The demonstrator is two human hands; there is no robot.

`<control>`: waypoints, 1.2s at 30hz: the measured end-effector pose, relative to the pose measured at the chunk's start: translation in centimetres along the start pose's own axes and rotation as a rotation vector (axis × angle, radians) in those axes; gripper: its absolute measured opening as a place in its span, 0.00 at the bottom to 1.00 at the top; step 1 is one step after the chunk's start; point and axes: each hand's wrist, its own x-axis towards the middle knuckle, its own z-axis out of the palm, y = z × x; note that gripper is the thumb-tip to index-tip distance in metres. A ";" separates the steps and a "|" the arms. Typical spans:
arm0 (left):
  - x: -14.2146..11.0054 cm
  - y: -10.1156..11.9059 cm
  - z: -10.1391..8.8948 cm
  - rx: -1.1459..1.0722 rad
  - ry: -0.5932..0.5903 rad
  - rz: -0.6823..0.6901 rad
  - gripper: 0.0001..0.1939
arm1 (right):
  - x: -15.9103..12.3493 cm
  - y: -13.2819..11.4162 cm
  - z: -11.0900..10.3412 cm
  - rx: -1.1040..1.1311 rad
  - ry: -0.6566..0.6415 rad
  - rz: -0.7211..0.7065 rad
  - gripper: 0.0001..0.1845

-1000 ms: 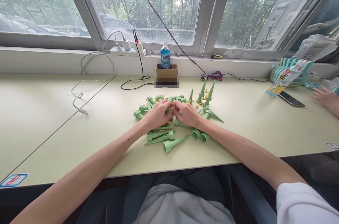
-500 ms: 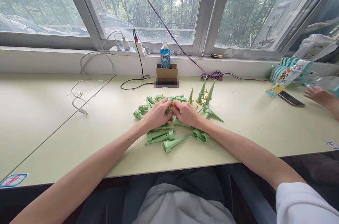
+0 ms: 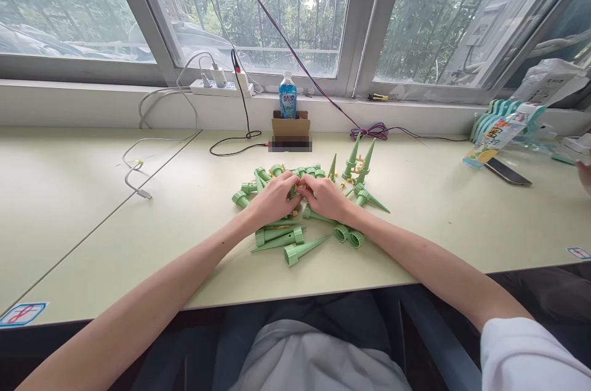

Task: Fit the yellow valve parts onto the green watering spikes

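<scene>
My left hand (image 3: 277, 197) and my right hand (image 3: 323, 197) meet over a heap of green plastic plant watering spikes. Their closed fingertips come together around a small yellow plastic piece (image 3: 301, 186), mostly covered by the fingers. One green spike (image 3: 307, 249) lies nearest me, its threaded cap end turned left. Two open cap ends (image 3: 348, 236) face me beside my right wrist. Behind my right hand, two spikes (image 3: 359, 160) stand upright with yellow pieces around them. More spikes (image 3: 279, 237) lie by my left wrist.
A blue bottle (image 3: 288, 95) stands at a small cardboard box (image 3: 290, 127) by the window sill. Cables (image 3: 369, 131) run across the back. At right are a drink pack (image 3: 496, 138), a phone (image 3: 508, 172), and part of another person's hand (image 3: 585, 175) at the edge.
The other person's hand has pulled back toward the right edge. My two hands stay together in nearly the same place over the heap.
</scene>
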 end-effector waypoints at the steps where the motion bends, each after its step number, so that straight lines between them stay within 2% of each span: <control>1: 0.0 0.0 0.0 0.001 0.001 -0.001 0.04 | 0.0 0.0 0.0 -0.002 -0.001 -0.002 0.05; 36: 0.0 0.3 0.0 0.005 -0.014 -0.013 0.04 | 0.0 0.0 -0.1 -0.031 -0.016 -0.020 0.06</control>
